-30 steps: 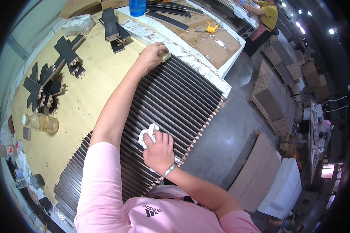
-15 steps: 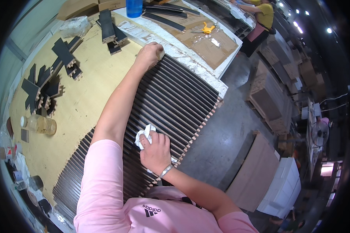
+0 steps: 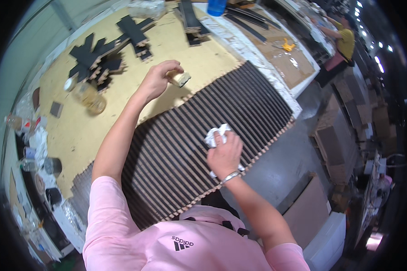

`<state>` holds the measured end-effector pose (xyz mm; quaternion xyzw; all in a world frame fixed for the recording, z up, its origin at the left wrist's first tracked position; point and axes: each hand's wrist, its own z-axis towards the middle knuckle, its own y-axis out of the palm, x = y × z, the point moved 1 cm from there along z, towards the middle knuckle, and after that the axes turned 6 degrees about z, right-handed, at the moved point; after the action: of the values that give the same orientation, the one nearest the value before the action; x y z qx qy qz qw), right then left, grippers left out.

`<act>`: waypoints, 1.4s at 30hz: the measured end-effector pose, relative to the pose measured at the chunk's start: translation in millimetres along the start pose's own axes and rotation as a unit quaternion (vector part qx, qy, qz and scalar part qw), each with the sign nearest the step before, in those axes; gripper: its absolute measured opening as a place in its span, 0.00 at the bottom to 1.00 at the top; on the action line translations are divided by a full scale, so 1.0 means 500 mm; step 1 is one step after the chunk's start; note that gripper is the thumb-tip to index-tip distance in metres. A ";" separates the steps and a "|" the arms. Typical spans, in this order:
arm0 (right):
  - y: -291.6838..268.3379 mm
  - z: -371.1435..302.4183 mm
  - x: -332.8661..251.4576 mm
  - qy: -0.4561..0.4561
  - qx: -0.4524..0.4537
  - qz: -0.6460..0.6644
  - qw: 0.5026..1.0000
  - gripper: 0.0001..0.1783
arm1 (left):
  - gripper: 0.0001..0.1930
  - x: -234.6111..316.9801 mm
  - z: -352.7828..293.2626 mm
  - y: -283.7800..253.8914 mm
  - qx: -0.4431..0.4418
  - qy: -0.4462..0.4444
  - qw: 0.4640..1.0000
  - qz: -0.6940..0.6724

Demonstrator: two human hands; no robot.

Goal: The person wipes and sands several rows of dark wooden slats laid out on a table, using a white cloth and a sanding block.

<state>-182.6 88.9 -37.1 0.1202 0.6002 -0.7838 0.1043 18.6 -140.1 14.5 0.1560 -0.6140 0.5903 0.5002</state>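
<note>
A row of dark, narrow wooden strips (image 3: pixel 203 117) lies side by side across the table, their pale notched ends showing along both edges. Raised beyond the far edge of the row, my left hand (image 3: pixel 157 80) grips a small pale yellow block (image 3: pixel 182 79) with a dark face; it looks like a sponge. My right hand (image 3: pixel 226 154) presses a crumpled white cloth (image 3: pixel 217 134) onto the strips near their right part. Some of the cloth sticks out below the palm.
Loose dark strips are piled (image 3: pixel 92 56) at the far left, near a bottle of yellowish liquid (image 3: pixel 89 97) lying on its side. An orange clamp (image 3: pixel 286 45) rests on cardboard (image 3: pixel 289 65). A blue container (image 3: pixel 216 7) stands at the back. Another person (image 3: pixel 343 43) works at the far right.
My left hand has drawn back from the far end of the strips, and the pale block now shows. The view has turned, shifting the scene rightward; my right hand keeps the cloth on the strips.
</note>
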 end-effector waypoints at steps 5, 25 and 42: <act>-0.001 -0.001 0.005 -0.012 0.020 -0.010 1.000 0.26 | 0.21 -0.039 -0.227 -0.142 -0.036 -0.033 0.997 0.060; 0.016 -0.005 0.000 -0.024 0.051 -0.056 0.997 0.24 | 0.21 -0.077 -0.342 -0.174 -0.078 -0.037 0.992 0.090; 0.020 -0.003 0.001 -0.025 0.066 -0.054 0.996 0.22 | 0.19 -0.106 -0.480 -0.283 -0.032 -0.147 0.983 0.107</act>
<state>-179.8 87.7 -47.0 0.0742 0.5499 -0.8291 0.0686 256.3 14.1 5.6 0.1582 -0.7129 0.5910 0.3426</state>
